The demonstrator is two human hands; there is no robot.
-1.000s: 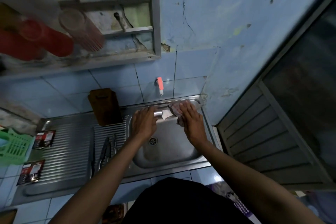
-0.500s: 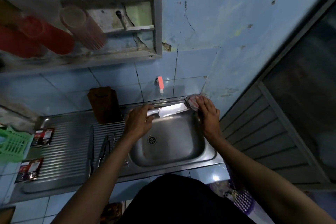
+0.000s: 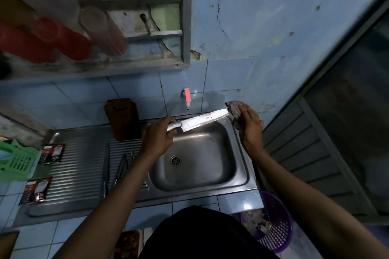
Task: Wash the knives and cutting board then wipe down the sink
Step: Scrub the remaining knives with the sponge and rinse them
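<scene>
Knife (image 3: 202, 121) sits over the sink (image 3: 242, 153), your left hand (image 3: 156, 141) gripping its handle, tip pointing to 2 o'clock into the cloth (image 3: 233, 111) your right hand (image 3: 250, 126) grips. Cutting board (image 3: 123, 119) leans at 9 o'clock.

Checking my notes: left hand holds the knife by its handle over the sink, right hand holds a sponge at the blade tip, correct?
Not quite. In the head view the right hand holds a cloth, not a sponge, at the knife tip. The rest stands.

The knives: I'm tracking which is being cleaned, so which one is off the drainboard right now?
The large steel knife, held by the left hand over the sink; the others lie on the drainboard.
</scene>
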